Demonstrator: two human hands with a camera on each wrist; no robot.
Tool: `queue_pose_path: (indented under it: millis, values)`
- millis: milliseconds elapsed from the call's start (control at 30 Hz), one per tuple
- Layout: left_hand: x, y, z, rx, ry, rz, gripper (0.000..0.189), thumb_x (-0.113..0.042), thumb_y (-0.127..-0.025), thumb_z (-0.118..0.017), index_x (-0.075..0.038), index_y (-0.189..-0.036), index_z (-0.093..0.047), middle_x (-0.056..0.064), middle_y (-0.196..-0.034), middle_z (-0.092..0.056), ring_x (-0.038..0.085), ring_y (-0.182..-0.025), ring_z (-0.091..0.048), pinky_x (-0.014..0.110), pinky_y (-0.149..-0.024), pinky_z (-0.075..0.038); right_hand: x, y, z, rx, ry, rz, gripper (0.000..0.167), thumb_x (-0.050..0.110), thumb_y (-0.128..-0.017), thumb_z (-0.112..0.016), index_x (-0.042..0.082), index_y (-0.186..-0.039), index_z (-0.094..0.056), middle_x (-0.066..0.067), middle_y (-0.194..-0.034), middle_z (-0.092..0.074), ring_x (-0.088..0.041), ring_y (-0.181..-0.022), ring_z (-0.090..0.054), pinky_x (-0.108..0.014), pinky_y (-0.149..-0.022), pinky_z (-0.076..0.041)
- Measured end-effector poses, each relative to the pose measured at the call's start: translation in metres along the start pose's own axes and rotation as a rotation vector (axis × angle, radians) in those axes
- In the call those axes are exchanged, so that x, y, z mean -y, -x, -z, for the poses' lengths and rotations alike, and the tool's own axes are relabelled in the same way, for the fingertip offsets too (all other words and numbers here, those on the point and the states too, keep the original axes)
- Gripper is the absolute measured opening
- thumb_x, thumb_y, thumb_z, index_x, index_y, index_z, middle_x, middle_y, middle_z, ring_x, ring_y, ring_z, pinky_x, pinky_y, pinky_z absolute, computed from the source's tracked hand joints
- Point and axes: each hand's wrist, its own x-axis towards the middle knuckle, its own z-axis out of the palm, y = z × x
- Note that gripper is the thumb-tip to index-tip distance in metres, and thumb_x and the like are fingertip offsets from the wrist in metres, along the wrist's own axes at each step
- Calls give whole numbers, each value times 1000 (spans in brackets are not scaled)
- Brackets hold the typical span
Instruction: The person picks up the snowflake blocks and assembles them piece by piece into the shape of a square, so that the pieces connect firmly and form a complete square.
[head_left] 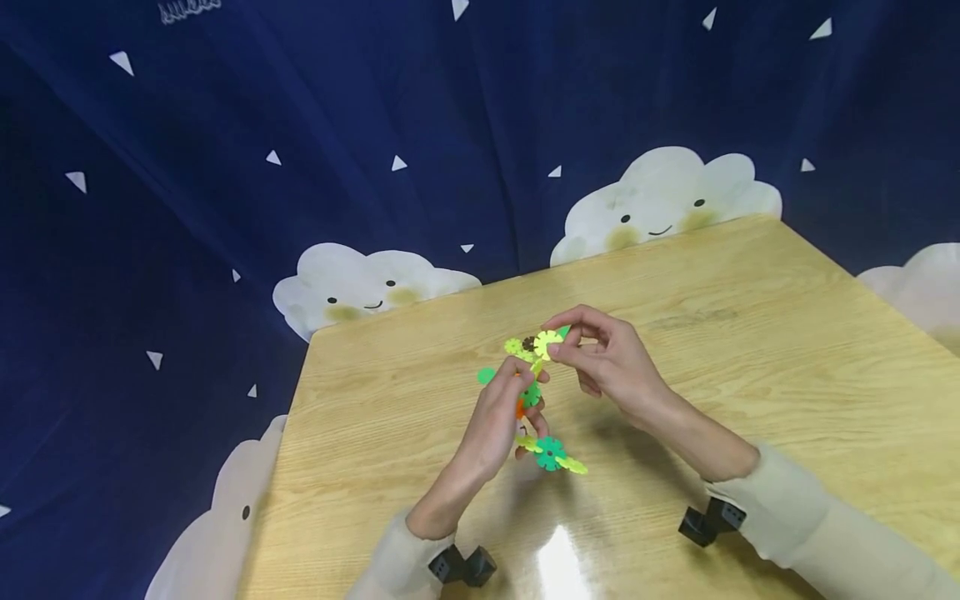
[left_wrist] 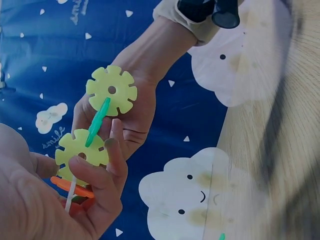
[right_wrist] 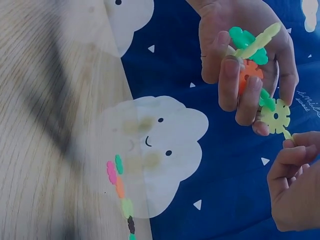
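My left hand [head_left: 486, 421] holds a chain of notched plastic snowflake discs in yellow, green and orange. At its lower end, a green disc [head_left: 550, 453] joins a yellow disc [head_left: 573, 465] beyond my fingers. An orange disc [right_wrist: 250, 76] shows among the fingers in the right wrist view. My right hand [head_left: 618, 362] pinches a bright yellow disc [head_left: 547, 345] between thumb and index finger. That disc is against or very near another yellow disc [right_wrist: 276, 116] at the chain's upper end; whether their notches are joined I cannot tell. My left palm and fingers partly hide the chain.
On the wooden table [head_left: 750, 350], behind the hands, lie loose discs: yellow-green [head_left: 513, 346], dark brown [head_left: 528, 343] and green [head_left: 486, 376]. A pink disc [right_wrist: 111, 172] also lies there. A dark blue curtain [head_left: 420, 100] with clouds borders the table's far and left edges.
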Motion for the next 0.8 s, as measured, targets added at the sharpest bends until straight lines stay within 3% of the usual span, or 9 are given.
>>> queue_pose_path:
  millis: [333, 567, 800]
  values:
    - [4, 0, -1, 46, 62, -44, 39, -35, -110, -33, -2, -122, -47, 4, -78, -42, 17, -65, -58, 25, -47, -38, 2, 2, -1, 28, 25, 34, 23, 1, -94, -72, 1, -117, -69, -6, -75, -58, -11, -42, -37, -23, -40, -31]
    - [7, 5, -3, 86, -26, -66, 34, -42, -112, -28, -13, -123, -43, 2, -79, -38, 18, -73, -43, 27, -64, -35, -1, 6, -3, 7, 66, 74, 18, -1, -93, -72, 0, -111, -70, -8, -73, -60, -13, -41, -39, -25, -39, -34]
    - [9, 6, -3, 99, -38, -81, 35, -44, -112, -27, -13, -122, -41, 1, -79, -36, 16, -73, -39, 28, -65, -32, -1, 6, -1, 76, 38, 131, 18, -3, -94, -70, -4, -112, -68, -10, -73, -61, -22, -39, -50, -30, -37, -45]
